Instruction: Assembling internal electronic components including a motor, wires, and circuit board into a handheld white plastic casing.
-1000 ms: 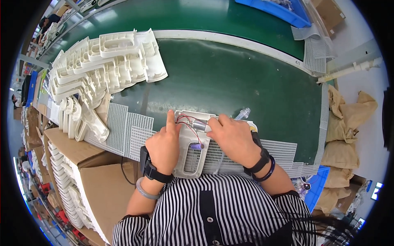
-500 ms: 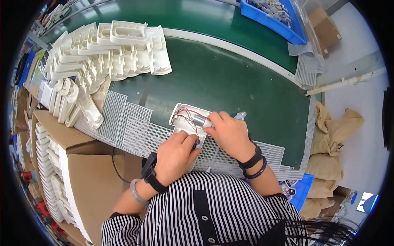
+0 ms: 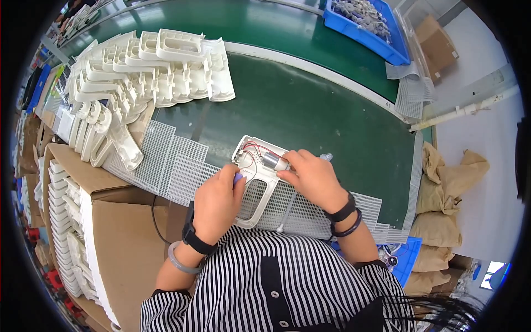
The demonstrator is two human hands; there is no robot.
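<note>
A white plastic housing shell (image 3: 260, 185) shaped like a handle lies open side up on white mesh grids (image 3: 177, 160) at the green table's near edge. Thin red wires and a small silver cylinder motor (image 3: 273, 161) sit in its upper part. My left hand (image 3: 217, 200) rests on the shell's left side, fingertips pinching a small purple part (image 3: 238, 177). The fingers of my right hand (image 3: 311, 178) press on the motor from the right.
Many identical white shells (image 3: 138, 66) are stacked at the far left of the green table (image 3: 310, 105). Cardboard boxes (image 3: 110, 232) with more shells stand at my left. A blue bin (image 3: 368, 25) of small parts sits at the far right; brown sacks (image 3: 448, 188) lie at the right.
The view shifted, so the shell now appears lower and more central. My left hand slid down from the top of the shell to its left side; my right hand stayed on the motor.
</note>
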